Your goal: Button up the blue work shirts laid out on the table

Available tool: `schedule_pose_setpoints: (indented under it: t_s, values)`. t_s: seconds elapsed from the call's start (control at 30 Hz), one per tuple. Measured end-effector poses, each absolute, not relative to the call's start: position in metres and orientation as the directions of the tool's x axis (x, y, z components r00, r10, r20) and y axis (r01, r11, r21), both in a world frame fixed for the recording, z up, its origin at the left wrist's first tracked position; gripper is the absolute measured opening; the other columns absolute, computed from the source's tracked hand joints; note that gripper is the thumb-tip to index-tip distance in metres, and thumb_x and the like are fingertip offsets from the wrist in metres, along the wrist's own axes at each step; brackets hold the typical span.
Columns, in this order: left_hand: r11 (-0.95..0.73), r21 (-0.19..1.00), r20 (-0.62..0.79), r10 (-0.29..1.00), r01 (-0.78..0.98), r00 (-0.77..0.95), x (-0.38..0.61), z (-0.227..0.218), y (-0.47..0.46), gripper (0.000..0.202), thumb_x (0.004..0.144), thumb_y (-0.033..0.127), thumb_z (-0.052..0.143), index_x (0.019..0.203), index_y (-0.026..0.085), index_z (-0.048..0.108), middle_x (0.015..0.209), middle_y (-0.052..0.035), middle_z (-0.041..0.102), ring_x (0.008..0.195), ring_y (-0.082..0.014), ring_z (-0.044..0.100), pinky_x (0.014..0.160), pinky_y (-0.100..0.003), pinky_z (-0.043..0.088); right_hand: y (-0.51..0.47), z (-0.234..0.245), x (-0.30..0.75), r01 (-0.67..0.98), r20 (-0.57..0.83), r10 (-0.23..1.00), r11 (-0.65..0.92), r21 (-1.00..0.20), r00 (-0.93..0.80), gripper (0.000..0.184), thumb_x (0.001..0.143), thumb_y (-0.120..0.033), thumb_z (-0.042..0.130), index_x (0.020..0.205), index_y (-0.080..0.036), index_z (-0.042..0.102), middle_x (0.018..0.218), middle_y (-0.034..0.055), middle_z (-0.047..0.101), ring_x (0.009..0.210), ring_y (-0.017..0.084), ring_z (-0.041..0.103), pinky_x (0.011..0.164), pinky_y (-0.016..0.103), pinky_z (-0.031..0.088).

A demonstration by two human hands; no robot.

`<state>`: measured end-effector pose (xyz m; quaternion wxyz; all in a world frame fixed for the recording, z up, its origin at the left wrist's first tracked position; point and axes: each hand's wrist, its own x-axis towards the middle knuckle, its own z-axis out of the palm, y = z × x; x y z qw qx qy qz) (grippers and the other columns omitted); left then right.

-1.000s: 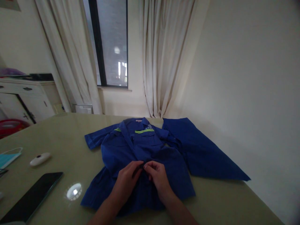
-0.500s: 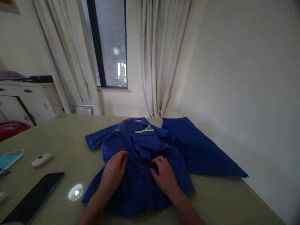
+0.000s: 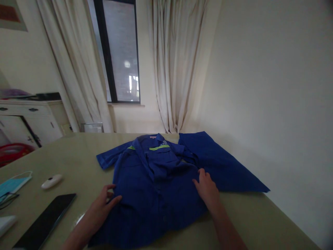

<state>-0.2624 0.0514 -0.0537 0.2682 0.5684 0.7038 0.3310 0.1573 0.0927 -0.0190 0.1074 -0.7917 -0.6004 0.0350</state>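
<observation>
The tabletop (image 3: 78, 156) is a dull olive-green with a faint sheen. A blue shirt (image 3: 153, 189) lies spread across its middle, collar toward the far edge, hem toward the near one. Right of it, touching at a sleeve, lies a blue cloth (image 3: 221, 165), along the right edge. On the left are a black phone (image 3: 47, 220), a white oval object (image 3: 52, 181) with a dark spot, and a light-blue mask (image 3: 13, 185).

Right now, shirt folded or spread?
Spread, rumpled: the blue shirt lies on the table, a sleeve extended, left hand and right hand at opposite sides.
</observation>
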Motion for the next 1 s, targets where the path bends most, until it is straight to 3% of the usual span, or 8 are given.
schedule_pose_setpoints:
  t_s: [0.1,0.17,0.33,0.43,0.53,0.67,0.83,1.0]
  values:
    - [0.191,0.867,-0.094,0.97,0.46,-0.224,-0.281,-0.048,0.026,0.072,0.081,0.07,0.05,0.133,0.021,0.044,0.108,-0.0077,0.075,0.097,-0.0289,0.074,0.083,-0.038,0.059,0.089,-0.016,0.17,0.941,0.033,0.973,-0.211,-0.265,0.228,0.03,0.091,-0.02,0.062,0.119,-0.019,0.051,0.108,0.012,0.069,0.101,0.027,0.07,0.075,0.03,0.045]
    - [0.209,0.827,-0.104,0.969,0.522,-0.223,-0.295,-0.049,0.009,0.069,0.082,0.066,0.049,0.134,0.021,0.045,0.103,-0.0074,0.076,0.097,-0.0293,0.073,0.086,-0.039,0.057,0.083,-0.015,0.182,0.944,0.026,0.979,-0.189,-0.269,0.203,0.027,0.088,-0.018,0.064,0.113,-0.021,0.054,0.1,0.0097,0.071,0.096,0.026,0.071,0.071,0.029,0.043]
    - [0.198,0.366,-0.001,0.977,0.91,-0.212,-0.297,-0.045,-0.014,0.043,0.075,0.044,0.058,0.112,0.022,0.063,0.108,-0.0121,0.074,0.104,-0.0362,0.068,0.094,-0.049,0.05,0.06,-0.004,0.192,0.979,0.125,0.975,-0.169,-0.112,0.183,0.024,0.079,-0.024,0.074,0.099,-0.021,0.062,0.097,0.0126,0.07,0.089,0.031,0.07,0.067,0.032,0.042]
    - [0.028,0.216,0.146,0.987,0.976,-0.06,-0.256,-0.028,0.002,0.025,0.086,0.037,0.052,0.101,0.023,0.067,0.112,-0.0119,0.07,0.11,-0.0335,0.064,0.096,-0.046,0.046,0.054,0.007,0.15,0.987,0.279,0.957,-0.036,-0.16,0.08,0.02,0.083,-0.033,0.071,0.099,-0.021,0.064,0.102,0.0135,0.068,0.097,0.031,0.066,0.074,0.035,0.045]
    - [-0.112,0.294,0.076,0.993,0.949,0.094,-0.199,-0.015,0.038,0.019,0.094,0.029,0.047,0.095,0.023,0.066,0.101,-0.0075,0.069,0.096,-0.0254,0.067,0.086,-0.037,0.047,0.056,0.009,0.08,0.909,0.293,0.951,0.205,-0.363,-0.097,0.023,0.089,-0.041,0.064,0.104,-0.023,0.064,0.104,0.0086,0.069,0.095,0.027,0.066,0.076,0.034,0.046]
    - [-0.125,0.341,0.018,0.992,0.932,0.127,-0.153,-0.02,0.088,0.016,0.087,0.013,0.057,0.098,0.02,0.065,0.106,-0.0075,0.067,0.101,-0.022,0.064,0.088,-0.031,0.044,0.072,-0.01,0.008,0.896,0.209,0.966,0.223,-0.384,-0.151,0.041,0.083,-0.051,0.068,0.112,-0.022,0.064,0.111,0.0115,0.069,0.101,0.033,0.066,0.07,0.036,0.047]
    - [-0.117,0.42,0.012,0.992,0.9,0.123,-0.152,-0.032,0.118,0.018,0.081,0.018,0.068,0.098,0.019,0.065,0.096,-0.005,0.069,0.091,-0.0197,0.064,0.078,-0.026,0.043,0.087,-0.033,0.0,0.901,0.192,0.976,0.176,-0.397,-0.106,0.031,0.079,-0.03,0.065,0.107,-0.016,0.067,0.109,0.0168,0.069,0.1,0.036,0.067,0.068,0.037,0.047]
    - [-0.1,0.458,0.05,0.995,0.883,0.087,-0.145,-0.038,0.108,0.008,0.085,0.025,0.062,0.085,0.019,0.067,0.094,-0.0052,0.066,0.09,-0.0203,0.063,0.078,-0.028,0.042,0.092,-0.039,0.019,0.867,0.21,0.975,0.161,-0.472,-0.067,0.026,0.083,-0.016,0.055,0.102,-0.019,0.072,0.101,0.0118,0.074,0.094,0.029,0.071,0.073,0.033,0.047]
